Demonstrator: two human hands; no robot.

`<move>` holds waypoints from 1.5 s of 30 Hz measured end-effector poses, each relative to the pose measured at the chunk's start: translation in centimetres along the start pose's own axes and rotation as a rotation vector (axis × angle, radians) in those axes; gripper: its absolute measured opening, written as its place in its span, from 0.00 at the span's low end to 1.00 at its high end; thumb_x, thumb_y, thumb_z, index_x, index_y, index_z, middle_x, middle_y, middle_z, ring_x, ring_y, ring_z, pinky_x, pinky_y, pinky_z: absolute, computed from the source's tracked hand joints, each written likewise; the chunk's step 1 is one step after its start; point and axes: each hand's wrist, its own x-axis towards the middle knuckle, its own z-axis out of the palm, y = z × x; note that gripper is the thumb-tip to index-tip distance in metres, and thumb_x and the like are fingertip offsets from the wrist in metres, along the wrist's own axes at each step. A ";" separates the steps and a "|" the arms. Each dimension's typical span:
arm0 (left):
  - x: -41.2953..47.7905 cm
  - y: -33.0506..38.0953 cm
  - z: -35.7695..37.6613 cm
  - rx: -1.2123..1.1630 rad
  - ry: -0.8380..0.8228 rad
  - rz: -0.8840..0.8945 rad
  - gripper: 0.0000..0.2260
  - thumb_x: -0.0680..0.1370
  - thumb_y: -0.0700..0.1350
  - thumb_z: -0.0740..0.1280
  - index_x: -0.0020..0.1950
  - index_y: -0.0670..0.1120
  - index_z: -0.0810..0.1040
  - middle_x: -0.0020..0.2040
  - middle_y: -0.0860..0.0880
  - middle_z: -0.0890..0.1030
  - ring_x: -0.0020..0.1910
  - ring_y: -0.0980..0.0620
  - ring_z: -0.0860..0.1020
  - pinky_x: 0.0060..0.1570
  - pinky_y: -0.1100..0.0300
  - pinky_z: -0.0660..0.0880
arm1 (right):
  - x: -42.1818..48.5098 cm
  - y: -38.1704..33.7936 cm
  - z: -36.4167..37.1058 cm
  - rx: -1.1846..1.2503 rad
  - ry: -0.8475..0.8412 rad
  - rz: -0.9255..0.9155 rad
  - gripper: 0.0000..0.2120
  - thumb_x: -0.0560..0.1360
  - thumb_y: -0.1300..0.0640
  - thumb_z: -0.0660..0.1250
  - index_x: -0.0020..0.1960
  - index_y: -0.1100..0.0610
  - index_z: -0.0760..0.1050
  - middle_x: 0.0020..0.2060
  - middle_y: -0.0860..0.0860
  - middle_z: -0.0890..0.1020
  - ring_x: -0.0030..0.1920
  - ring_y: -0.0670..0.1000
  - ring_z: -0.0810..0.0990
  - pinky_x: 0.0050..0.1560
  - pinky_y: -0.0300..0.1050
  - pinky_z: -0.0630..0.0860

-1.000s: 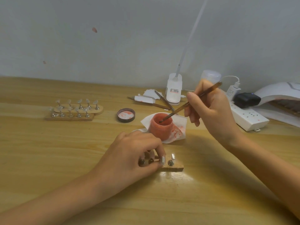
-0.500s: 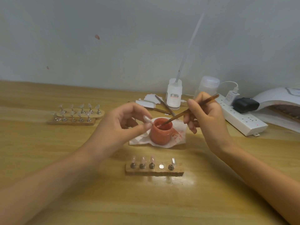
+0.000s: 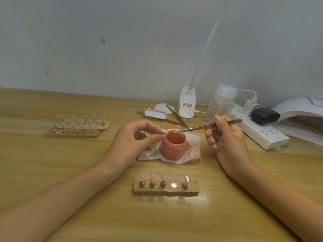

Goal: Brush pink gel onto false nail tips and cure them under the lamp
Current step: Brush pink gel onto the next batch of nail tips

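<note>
In left hand (image 3: 134, 137), pinched between thumb and forefinger: small silver-stemmed false nail tip (image 3: 163, 131), just beside rim of open round pink gel jar (image 3: 173, 144). In right hand (image 3: 225, 138), fingers curled round it: thin brown-handled brush (image 3: 201, 127), bristle end at jar's far rim (touching gel or not: cannot tell). Jar on crumpled white pink-smeared tissue (image 3: 194, 144). Hands apart, jar between. Nearer, long wooden stand block (image 3: 192, 191): three pink-coated tips, one bare metal disc, one silver stem. White domed curing lamp (image 3: 293, 109) at far right edge, well apart from hands.
</note>
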 end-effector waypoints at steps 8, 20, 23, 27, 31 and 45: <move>-0.2 0.0 -0.1 -0.010 0.011 0.015 0.04 0.73 0.41 0.74 0.45 0.50 0.85 0.40 0.51 0.84 0.33 0.55 0.81 0.30 0.68 0.73 | 0.0 -0.1 0.1 0.011 -0.038 -0.010 0.10 0.82 0.57 0.60 0.41 0.55 0.69 0.28 0.50 0.78 0.27 0.45 0.73 0.24 0.35 0.70; -0.4 0.0 -0.1 0.022 0.011 0.002 0.04 0.71 0.42 0.75 0.45 0.49 0.84 0.38 0.54 0.84 0.31 0.56 0.79 0.32 0.67 0.74 | 0.0 0.1 0.3 -0.005 -0.103 -0.043 0.09 0.73 0.53 0.65 0.41 0.56 0.68 0.29 0.52 0.80 0.27 0.46 0.75 0.26 0.35 0.72; -0.3 0.0 -0.1 0.048 0.013 0.008 0.04 0.71 0.42 0.75 0.43 0.51 0.83 0.42 0.54 0.85 0.34 0.53 0.80 0.34 0.65 0.77 | 0.1 0.1 0.3 -0.022 -0.117 -0.053 0.09 0.72 0.51 0.65 0.41 0.55 0.69 0.30 0.53 0.80 0.27 0.46 0.76 0.26 0.35 0.73; -0.3 0.0 -0.1 0.059 0.011 0.019 0.05 0.72 0.41 0.75 0.42 0.50 0.83 0.43 0.52 0.84 0.35 0.51 0.79 0.36 0.63 0.78 | 0.1 0.2 0.2 -0.030 -0.153 -0.075 0.09 0.72 0.51 0.66 0.42 0.56 0.69 0.31 0.53 0.81 0.28 0.47 0.76 0.27 0.35 0.74; -0.3 0.0 -0.1 0.058 0.010 0.016 0.04 0.72 0.41 0.75 0.42 0.49 0.83 0.43 0.53 0.84 0.34 0.53 0.79 0.34 0.64 0.77 | 0.1 0.3 0.2 -0.082 -0.152 -0.070 0.07 0.76 0.54 0.64 0.43 0.56 0.69 0.31 0.53 0.81 0.29 0.47 0.77 0.28 0.36 0.74; -0.3 -0.1 -0.2 0.046 -0.004 0.021 0.04 0.72 0.41 0.75 0.42 0.49 0.82 0.43 0.53 0.84 0.34 0.53 0.78 0.34 0.64 0.77 | 0.0 0.3 0.1 -0.079 -0.167 -0.121 0.08 0.76 0.52 0.64 0.44 0.57 0.68 0.31 0.53 0.82 0.30 0.48 0.79 0.31 0.38 0.77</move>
